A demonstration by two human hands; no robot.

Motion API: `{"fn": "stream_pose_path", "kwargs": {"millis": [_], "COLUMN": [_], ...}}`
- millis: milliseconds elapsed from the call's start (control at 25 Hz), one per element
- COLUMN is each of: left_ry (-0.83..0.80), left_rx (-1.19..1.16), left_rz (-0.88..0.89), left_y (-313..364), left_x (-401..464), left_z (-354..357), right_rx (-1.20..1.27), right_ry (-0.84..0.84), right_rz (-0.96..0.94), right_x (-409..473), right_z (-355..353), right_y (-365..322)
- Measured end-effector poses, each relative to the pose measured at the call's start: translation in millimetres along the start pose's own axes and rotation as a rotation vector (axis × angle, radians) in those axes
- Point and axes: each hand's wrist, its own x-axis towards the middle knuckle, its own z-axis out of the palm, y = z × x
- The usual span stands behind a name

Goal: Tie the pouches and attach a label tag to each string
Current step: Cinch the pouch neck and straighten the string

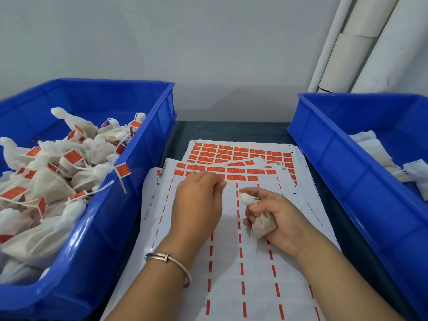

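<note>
Background: a plain pale wall, with white tubes leaning in the upper right of the frame.
Surface: a dark table under overlapping label sheets.
Writing: small black print runs along the left edge of the front sheet, about "0802-1600", not fully readable; the orange labels carry marks too small to read.
Right hand: curled around a pouch at the centre, its white neck sticking up.
Left hand: pinches the string, pulled tight from the pouch neck.
Left bin: blue, holds tied pouches with orange tags.
Right bin: blue, holds untagged pouches.
</note>
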Motion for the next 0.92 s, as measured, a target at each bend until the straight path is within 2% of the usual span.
{"fn": "stream_pose_path", "kwargs": {"millis": [120,240,360,400,520,640,760,920], "left_ry": [0.065,0.045,0.047,0.048,0.037,-0.007,-0.135,-0.348], "left_rx": [-0.035,-0.041,-0.055,-0.058,-0.058,-0.085,-0.119,-0.041], "left_rz": [-0.066,-0.023,0.04,0.05,0.091,0.121,0.032,-0.056], "left_y": [-0.1,2.4,9.1,13.2,25.4,30.9,32.7,33.0], "left_x": [1.7,1.7,0.0,-0.9,-3.9,-2.9,8.2,39.6], "left_z": [-1.0,-1.6,-1.8,-2.1,-5.9,-15.3,-26.1,-16.1], "right_rx": [-0.048,-0.058,0.189,0.23,0.147,0.227,0.252,0.168], "right_ry": [-0.096,-0.227,-0.298,-0.288,-0.245,-0.227,-0.175,0.039], "right_rz": [0.023,0.021,0.025,0.008,-0.097,-0.108,-0.095,-0.092], "right_x": [-4.7,-9.2,-10.5,-10.3,-10.0,-10.9,-11.6,1.7], "right_z": [1.2,-3.7,-8.6,-9.1,-7.9,-14.5,-28.2,-46.9], "right_y": [-3.9,-7.1,-10.1,-11.0,-13.1,-19.8,-36.0,-55.5]}}
